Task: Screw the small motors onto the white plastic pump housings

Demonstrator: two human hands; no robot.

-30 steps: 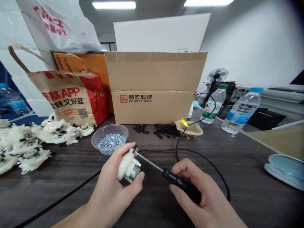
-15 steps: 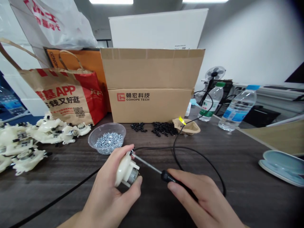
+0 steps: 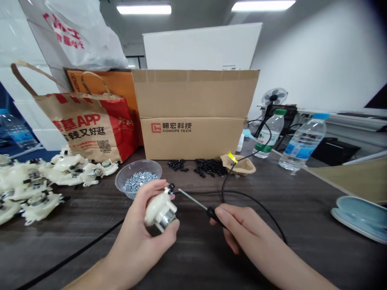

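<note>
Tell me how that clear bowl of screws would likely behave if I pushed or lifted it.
The clear bowl looks thin and see-through, so its wall may flex when pinched. The heap of shiny screws inside probably makes it heavy for its size. Its low, wide shape suggests it would slide rather than tip.

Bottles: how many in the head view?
3. A green-capped bottle stands right of the brown box; a blue-capped bottle is next to it; another blue-capped bottle is at far left. Others could be hidden behind the box.
</note>
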